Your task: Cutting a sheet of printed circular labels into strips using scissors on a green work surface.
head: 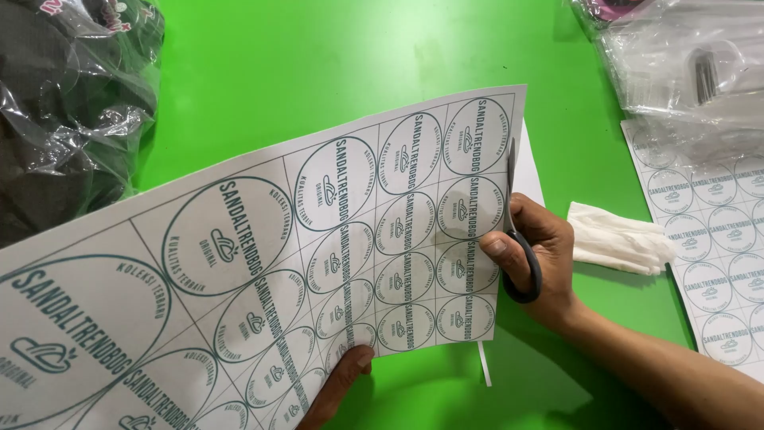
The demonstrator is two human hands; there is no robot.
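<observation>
A white sheet (pixel 263 255) printed with a grid of round green-outlined labels is held up, curving toward the camera over a green table. My left hand (pixel 341 381) pinches its lower edge near the bottom centre. My right hand (pixel 535 256) is at the sheet's right edge, fingers through the dark grey handles of scissors (pixel 519 239), whose blades run up along that edge. A thin white paper strip (pixel 485 365) hangs below the sheet's right corner.
A second sheet of round labels (pixel 712 239) lies flat at the right. A crumpled white cloth or tissue (pixel 617 235) lies beside my right hand. Clear plastic bags with dark items sit at the top left (pixel 68 103) and top right (pixel 684 64).
</observation>
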